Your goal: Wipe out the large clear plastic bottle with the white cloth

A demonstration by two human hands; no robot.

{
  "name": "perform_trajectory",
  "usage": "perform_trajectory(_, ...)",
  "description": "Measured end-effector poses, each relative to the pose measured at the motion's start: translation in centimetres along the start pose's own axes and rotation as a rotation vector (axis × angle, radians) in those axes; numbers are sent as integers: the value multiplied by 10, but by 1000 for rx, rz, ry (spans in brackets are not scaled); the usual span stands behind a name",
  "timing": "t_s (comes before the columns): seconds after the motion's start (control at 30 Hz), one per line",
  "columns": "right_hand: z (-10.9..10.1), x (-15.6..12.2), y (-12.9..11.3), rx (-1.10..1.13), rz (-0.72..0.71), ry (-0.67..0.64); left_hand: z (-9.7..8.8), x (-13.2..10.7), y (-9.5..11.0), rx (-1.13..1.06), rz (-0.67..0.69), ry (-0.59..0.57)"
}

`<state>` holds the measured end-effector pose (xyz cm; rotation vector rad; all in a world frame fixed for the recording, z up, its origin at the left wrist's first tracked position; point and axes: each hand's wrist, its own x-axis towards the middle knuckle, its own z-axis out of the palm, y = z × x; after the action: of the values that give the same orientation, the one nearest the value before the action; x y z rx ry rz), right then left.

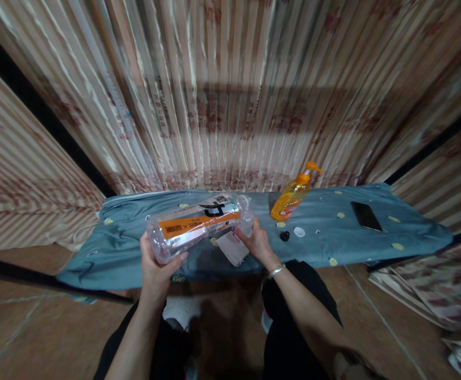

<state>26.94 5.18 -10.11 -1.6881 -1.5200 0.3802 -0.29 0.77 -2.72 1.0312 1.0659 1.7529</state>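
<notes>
A large clear plastic bottle [193,227] with an orange and silver label lies tilted sideways between my hands, above the cloth-covered table. Its base rests in my left hand [159,264], whose fingers and thumb wrap round it. My right hand [259,240] grips the neck end, where no cap shows on the mouth. Just below the bottle is a folded pale cloth [232,247], partly hidden by it. To the right of my right hand are a small black cap [284,236] and a white disc [299,231].
An orange pump bottle [291,198] stands behind the caps. A dark phone [366,216] lies farther right on the teal patterned tablecloth [325,237]. Striped curtains [222,105] hang behind and at both sides, with black frame bars [52,111] slanting across them.
</notes>
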Motion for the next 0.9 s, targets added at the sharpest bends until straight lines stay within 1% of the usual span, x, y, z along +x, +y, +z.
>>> perform_trajectory(0.23,0,0,0,-8,21,-2,-3,0,-2,-3,1,-5)
perform_trajectory(0.5,-1,0,-2,7,8,2,0,0,-1,-14,8,-2)
perform_trajectory(0.9,-2,0,-2,32,18,-7,-2,0,-2,25,14,-12)
